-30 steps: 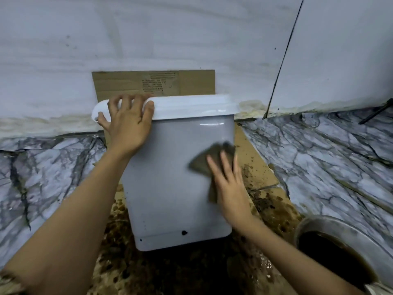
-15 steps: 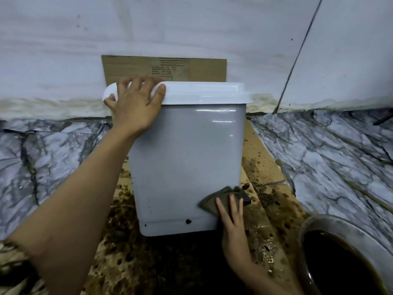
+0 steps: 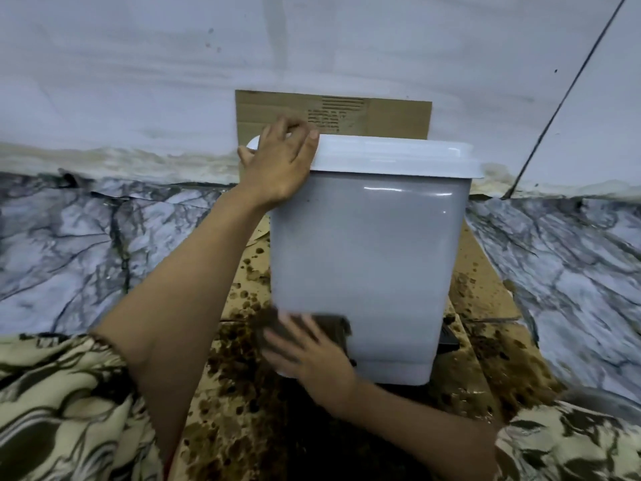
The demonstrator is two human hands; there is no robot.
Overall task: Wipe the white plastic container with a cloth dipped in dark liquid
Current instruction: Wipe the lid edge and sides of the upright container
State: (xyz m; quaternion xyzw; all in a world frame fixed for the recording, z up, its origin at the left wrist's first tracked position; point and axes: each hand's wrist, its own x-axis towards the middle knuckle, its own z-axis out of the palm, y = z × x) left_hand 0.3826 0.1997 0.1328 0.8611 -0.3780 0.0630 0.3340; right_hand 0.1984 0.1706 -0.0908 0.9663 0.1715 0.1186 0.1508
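Head view looks down on a white plastic container standing upright on stained cardboard, its lid closed. The left hand sits at the lid's top left corner, fingers curled over the far edge and thumb spread toward the near rim; this looks like a bracing hold, meant to keep the light, tall box from sliding or tipping while the other hand rubs it low down. The right hand lies flat against the front face near its bottom left corner, fingers fairly straight and spread, pressing a dark cloth onto the plastic. The cloth shows just beyond and to either side of the fingertips, and part of it is hidden under the palm; motion blur softens its edges, so its exact outline cannot be told.

Flat fingers spread the pressure across the rag, which suits a broad, smooth wall. The container's front is glossy and slightly tapered toward the base, with rounded corners and a soft highlight well above the right fingers; it should let a wet cloth glide easily. The cloth looks limp, soaked and brownish. Under the right wrist the cardboard is blotched with dark splashes, apparently laid there to catch drips, and another cardboard sheet stands against the wall just behind the left fingers. Marble-patterned flooring lies to either side, and patterned sleeves frame both forearms.
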